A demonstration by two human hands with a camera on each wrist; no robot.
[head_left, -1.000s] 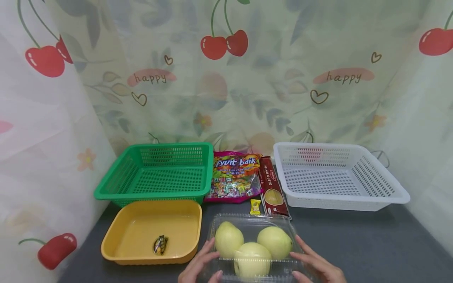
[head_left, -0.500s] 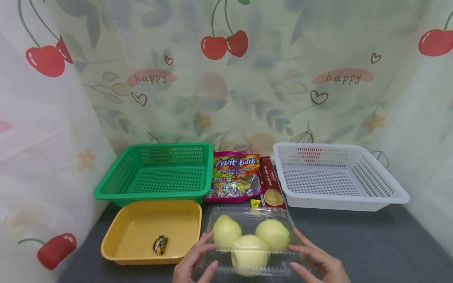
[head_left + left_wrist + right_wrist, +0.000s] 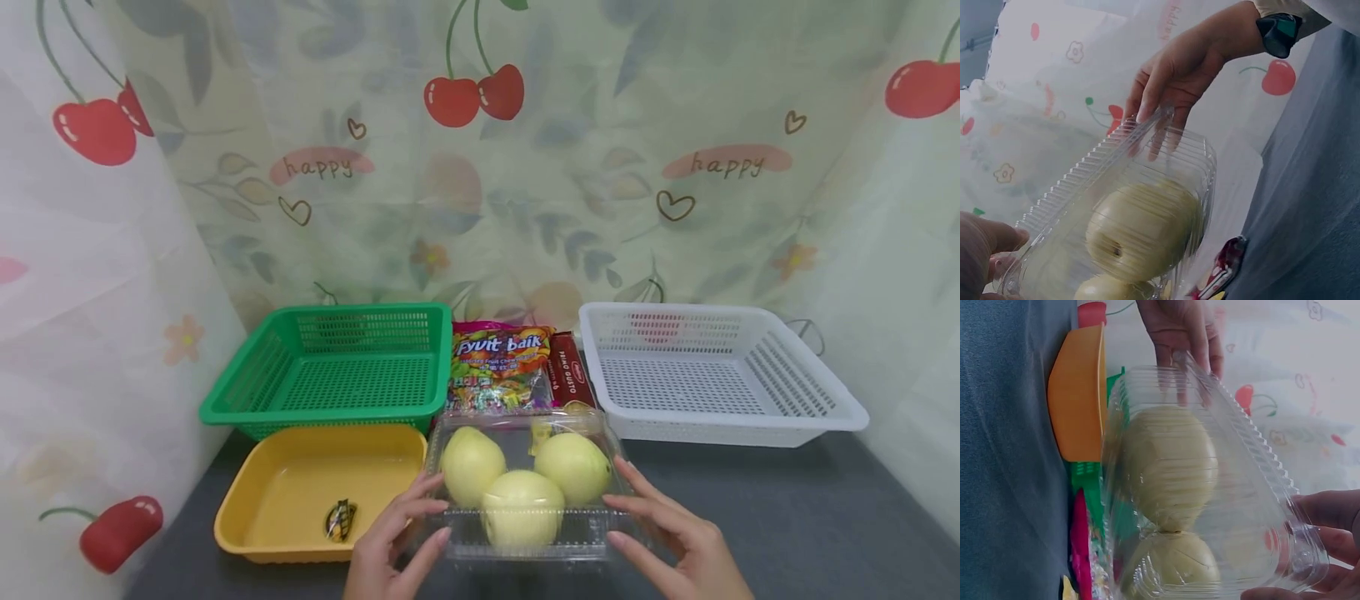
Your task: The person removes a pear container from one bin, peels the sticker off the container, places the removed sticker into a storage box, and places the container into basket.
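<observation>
A clear plastic clamshell box (image 3: 585, 533) holds three pale yellow-green pears (image 3: 523, 510). My left hand (image 3: 397, 533) grips its left side and my right hand (image 3: 678, 533) its right side, thumbs toward the front and fingers along the edges. Both wrist views show the box raised over the dark table, its ridged rim (image 3: 1072, 187) between the two hands. In the head view it overlaps a small yellow-wrapped candy (image 3: 539, 436) and the lower edge of a candy bag (image 3: 501, 367). The lower part of the brown spaghetti packet (image 3: 572, 375) is hidden behind it.
At the back left stands a green basket (image 3: 442, 367), with a yellow tray (image 3: 255, 500) in front of it. One dark-wrapped candy (image 3: 341, 520) lies in the tray. On the back right is a white basket (image 3: 735, 429). A cherry-print curtain (image 3: 480, 208) closes off the back.
Both hands have carried the box of pears up and away from me, slightly left. It now covers more of the yellow candy and the spaghetti packet.
</observation>
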